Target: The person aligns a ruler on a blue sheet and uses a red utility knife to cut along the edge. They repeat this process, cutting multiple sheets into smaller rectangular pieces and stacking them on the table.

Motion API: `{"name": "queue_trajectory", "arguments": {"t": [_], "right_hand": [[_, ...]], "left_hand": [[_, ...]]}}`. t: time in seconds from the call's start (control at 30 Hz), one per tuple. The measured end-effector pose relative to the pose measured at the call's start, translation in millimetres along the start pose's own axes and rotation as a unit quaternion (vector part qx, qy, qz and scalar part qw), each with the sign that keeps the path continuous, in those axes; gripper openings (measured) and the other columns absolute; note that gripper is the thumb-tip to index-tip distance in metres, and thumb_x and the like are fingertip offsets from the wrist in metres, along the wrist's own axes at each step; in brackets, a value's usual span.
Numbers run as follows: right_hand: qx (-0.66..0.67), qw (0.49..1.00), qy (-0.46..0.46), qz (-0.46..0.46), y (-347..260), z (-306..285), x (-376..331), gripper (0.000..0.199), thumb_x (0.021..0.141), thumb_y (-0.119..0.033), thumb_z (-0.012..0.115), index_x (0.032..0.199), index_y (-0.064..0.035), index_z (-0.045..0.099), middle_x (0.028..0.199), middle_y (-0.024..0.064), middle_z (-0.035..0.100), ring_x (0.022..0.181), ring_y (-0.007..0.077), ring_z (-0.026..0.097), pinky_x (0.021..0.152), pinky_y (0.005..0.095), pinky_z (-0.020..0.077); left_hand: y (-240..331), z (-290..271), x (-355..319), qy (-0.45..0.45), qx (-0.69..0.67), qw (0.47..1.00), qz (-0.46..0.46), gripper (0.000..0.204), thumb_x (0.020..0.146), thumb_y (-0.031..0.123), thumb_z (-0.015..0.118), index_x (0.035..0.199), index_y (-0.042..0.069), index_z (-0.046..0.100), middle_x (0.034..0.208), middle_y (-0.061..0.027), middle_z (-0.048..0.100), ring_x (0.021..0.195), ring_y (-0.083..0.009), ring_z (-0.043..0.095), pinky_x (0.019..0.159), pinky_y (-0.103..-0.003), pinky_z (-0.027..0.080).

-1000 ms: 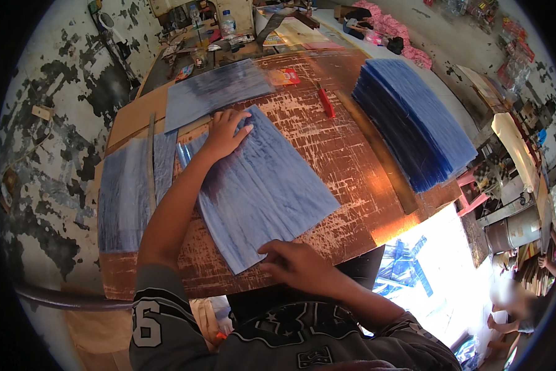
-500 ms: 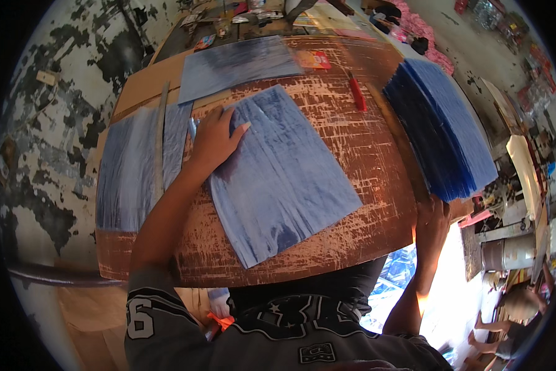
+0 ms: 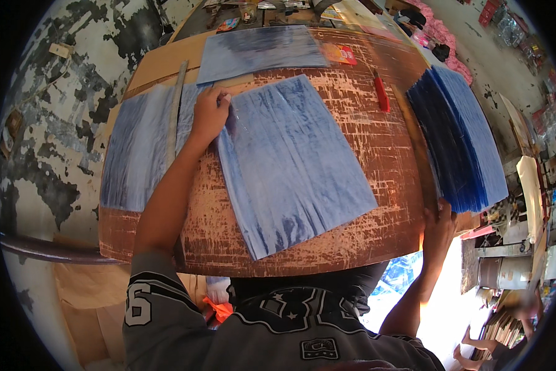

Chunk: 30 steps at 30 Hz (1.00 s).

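Worn table point(image 3: 364, 142), left hand point(image 3: 208, 116) flat on blue sheet point(image 3: 290, 161)

The person wears a dark grey short-sleeved jersey point(image 3: 278, 337) with white trim. A white numeral point(image 3: 139, 304) marks the left sleeve. Both forearms are bare.

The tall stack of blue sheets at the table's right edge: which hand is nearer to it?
Right. The right hand reaches the near corner of the stack; the left hand presses the middle blue sheet, far left.

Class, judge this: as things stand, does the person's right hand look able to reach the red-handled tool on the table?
Probably yes. The right hand rests at the table's near edge by the blue stack; bare tabletop leads up to the red-handled tool.
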State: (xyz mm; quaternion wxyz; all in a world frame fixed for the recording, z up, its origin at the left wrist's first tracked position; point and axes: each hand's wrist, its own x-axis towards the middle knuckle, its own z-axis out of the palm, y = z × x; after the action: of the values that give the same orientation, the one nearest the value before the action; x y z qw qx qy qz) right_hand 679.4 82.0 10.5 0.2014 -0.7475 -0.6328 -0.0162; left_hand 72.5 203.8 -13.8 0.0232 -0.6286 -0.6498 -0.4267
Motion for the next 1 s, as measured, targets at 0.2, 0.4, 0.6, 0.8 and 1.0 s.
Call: {"name": "queue_trajectory", "arguments": {"t": [0.2, 0.4, 0.6, 0.8, 1.0], "right_hand": [[0.1, 0.992, -0.038, 0.06, -7.3, -11.2, 7.3, 0.056, 0.096, -0.013, 0.08, 0.146, -0.0023, 0.058, 0.126, 0.0264, 0.067, 0.112, 0.0405, 0.066, 0.097, 0.0503, 0.0526], [0.11, 0.994, 0.003, -0.003, 8.1, 3.8, 13.9, 0.029, 0.102, -0.024, 0.077, 0.112, 0.0013, 0.067, 0.091, 0.0135, 0.061, 0.08, 0.0235, 0.054, 0.074, 0.0412, 0.0467], [0.217, 0.976, -0.005, 0.008, 15.0, 11.0, 15.8, 0.038, 0.114, -0.029, 0.064, 0.089, -0.0007, 0.059, 0.077, 0.0, 0.049, 0.076, 0.0103, 0.041, 0.066, 0.0336, 0.036], [0.255, 0.966, 0.014, 0.032, 9.8, -9.1, -3.0, 0.047, 0.116, -0.041, 0.059, 0.098, 0.0009, 0.068, 0.074, 0.0025, 0.052, 0.073, 0.01, 0.05, 0.064, 0.0325, 0.0377], [0.316, 0.944, 0.074, 0.067, -38.2, -35.7, -22.4, 0.04, 0.117, -0.03, 0.062, 0.086, -0.0043, 0.061, 0.076, -0.0058, 0.048, 0.072, 0.0022, 0.041, 0.062, 0.0244, 0.032]], "left_hand": [[2.8, 3.7, -3.0, 0.029, -0.007, 1.0, -0.007, 0.01, 0.097, 0.012, 0.073, 0.106, 0.009, 0.077, 0.101, -0.0133, 0.072, 0.101, -0.0361, 0.066, 0.092, -0.048, 0.052], [5.9, 3.3, -5.8, 0.004, 0.011, 1.0, -0.006, 0.014, 0.095, 0.016, 0.076, 0.108, 0.012, 0.079, 0.102, -0.0117, 0.071, 0.104, -0.0362, 0.064, 0.095, -0.048, 0.051], [23.1, 8.4, -12.7, 0.018, 0.053, 0.998, 0.031, 0.017, 0.096, 0.018, 0.078, 0.111, 0.01, 0.08, 0.104, -0.0118, 0.075, 0.098, -0.0326, 0.068, 0.098, -0.044, 0.049], [28.8, 18.5, -15.7, 0.002, 0.046, 0.995, 0.093, 0.021, 0.097, 0.022, 0.079, 0.115, 0.012, 0.079, 0.111, -0.0118, 0.076, 0.105, -0.0322, 0.068, 0.1, -0.044, 0.049], [25.4, 10.0, -17.3, -0.026, 0.044, 0.995, 0.085, 0.022, 0.1, 0.021, 0.078, 0.118, 0.009, 0.079, 0.116, -0.0144, 0.078, 0.108, -0.0339, 0.073, 0.1, -0.044, 0.055]]}}
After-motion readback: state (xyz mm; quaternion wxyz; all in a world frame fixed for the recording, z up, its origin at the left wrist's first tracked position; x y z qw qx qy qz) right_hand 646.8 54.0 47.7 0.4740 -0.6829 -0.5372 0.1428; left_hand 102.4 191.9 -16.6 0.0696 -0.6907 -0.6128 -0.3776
